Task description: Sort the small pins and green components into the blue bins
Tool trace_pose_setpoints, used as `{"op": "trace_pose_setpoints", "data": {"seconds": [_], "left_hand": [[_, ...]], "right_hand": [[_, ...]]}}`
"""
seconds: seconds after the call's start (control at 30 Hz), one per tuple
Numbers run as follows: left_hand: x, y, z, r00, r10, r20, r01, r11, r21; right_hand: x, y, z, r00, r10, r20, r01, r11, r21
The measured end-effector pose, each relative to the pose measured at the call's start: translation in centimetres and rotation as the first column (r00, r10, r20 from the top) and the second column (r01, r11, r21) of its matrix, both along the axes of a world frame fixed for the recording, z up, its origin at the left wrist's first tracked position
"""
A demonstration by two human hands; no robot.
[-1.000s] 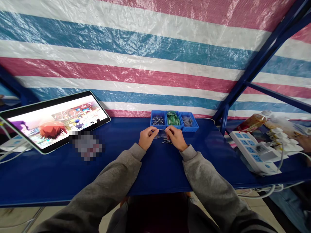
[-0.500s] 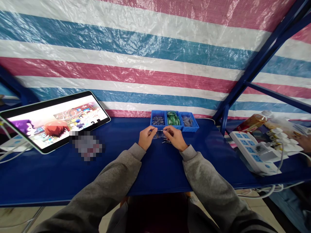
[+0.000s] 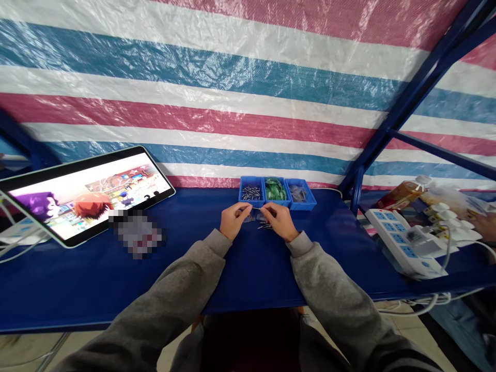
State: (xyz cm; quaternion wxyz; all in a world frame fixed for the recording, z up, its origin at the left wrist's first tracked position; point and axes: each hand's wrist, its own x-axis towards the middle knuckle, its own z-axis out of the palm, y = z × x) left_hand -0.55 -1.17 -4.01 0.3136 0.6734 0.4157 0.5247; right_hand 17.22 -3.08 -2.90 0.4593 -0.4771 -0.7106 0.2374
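Note:
Both hands meet in front of the blue bins, fingertips pinched. My left hand (image 3: 234,219) and my right hand (image 3: 279,220) hold the two ends of a thin, light-coloured rod (image 3: 256,208), too small to identify. Beneath them, on the blue table (image 3: 256,279), lie clear plastic (image 3: 254,216) and several small metal pins (image 3: 265,226), partly hidden by the fingers. Just beyond, the left bin (image 3: 251,203) contains many short metal pieces. Green packets (image 3: 275,189) fill the middle bin, and clear plastic bags (image 3: 298,194) lie in the right one.
A tablet (image 3: 89,196) showing a cartoon leans at the left, near a pixelated patch. On the right are a white power strip (image 3: 403,243) with plugs and cables, a bottle (image 3: 401,195) and a plastic bag (image 3: 453,199). A blue metal frame (image 3: 387,124) and striped sheeting (image 3: 217,98) stand behind.
My hands stay almost in place, still pinching the thin rod. The camera view has shifted very slightly.

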Motion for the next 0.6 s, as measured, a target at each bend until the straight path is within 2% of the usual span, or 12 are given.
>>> {"op": "trace_pose_setpoints", "data": {"seconds": [0.17, 0.6], "left_hand": [[-0.08, 0.19, -0.23, 1.0, 0.02, 0.011, -0.02, 1.0, 0.013], [-0.08, 0.34, 0.38, 0.975, 0.003, 0.223, 0.041, 0.98, -0.196]], "right_hand": [[0.02, -0.01, 0.05, 0.999, -0.037, -0.02, 0.038, 0.999, 0.01], [0.09, -0.08, 0.13, 0.999, -0.037, -0.038, 0.038, 0.999, 0.016]]}}
